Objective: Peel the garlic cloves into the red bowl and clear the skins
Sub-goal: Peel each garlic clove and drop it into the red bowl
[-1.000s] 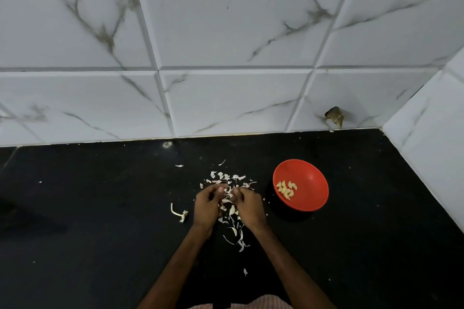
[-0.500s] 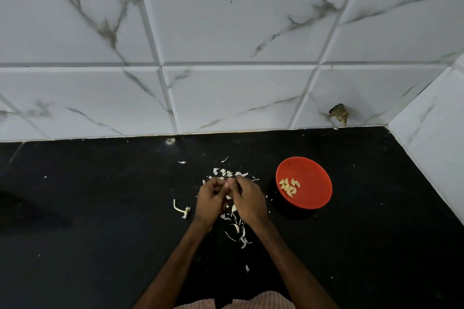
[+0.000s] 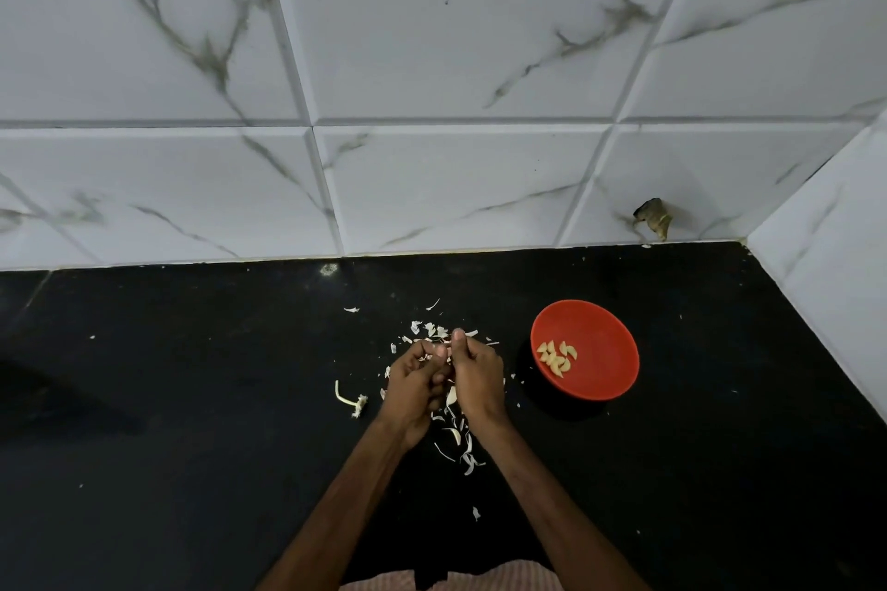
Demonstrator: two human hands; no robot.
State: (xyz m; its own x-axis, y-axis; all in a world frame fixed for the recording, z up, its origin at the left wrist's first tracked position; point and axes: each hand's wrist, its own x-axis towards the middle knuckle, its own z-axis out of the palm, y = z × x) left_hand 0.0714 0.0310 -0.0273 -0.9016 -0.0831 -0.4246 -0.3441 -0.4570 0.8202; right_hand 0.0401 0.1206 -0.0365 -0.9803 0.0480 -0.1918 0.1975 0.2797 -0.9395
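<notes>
My left hand (image 3: pixel 415 379) and my right hand (image 3: pixel 477 374) meet fingertip to fingertip over the black counter, pinching a small garlic clove (image 3: pixel 445 350) that is mostly hidden between the fingers. Pale garlic skins (image 3: pixel 458 439) lie scattered under and around both hands. To the right stands the red bowl (image 3: pixel 607 350) with several peeled cloves (image 3: pixel 557 358) resting on its left side.
A garlic stem with root end (image 3: pixel 353 401) lies left of my hands. The black counter (image 3: pixel 192 398) runs back to a white marbled tile wall (image 3: pixel 432 62); a side wall (image 3: pixel 835 302) closes the right. A dark chipped hole (image 3: pixel 653 216) marks the back tile.
Both hands have stayed together on the clove, shifting slightly away from me with the fingers working. The bowl and skins have not moved.
</notes>
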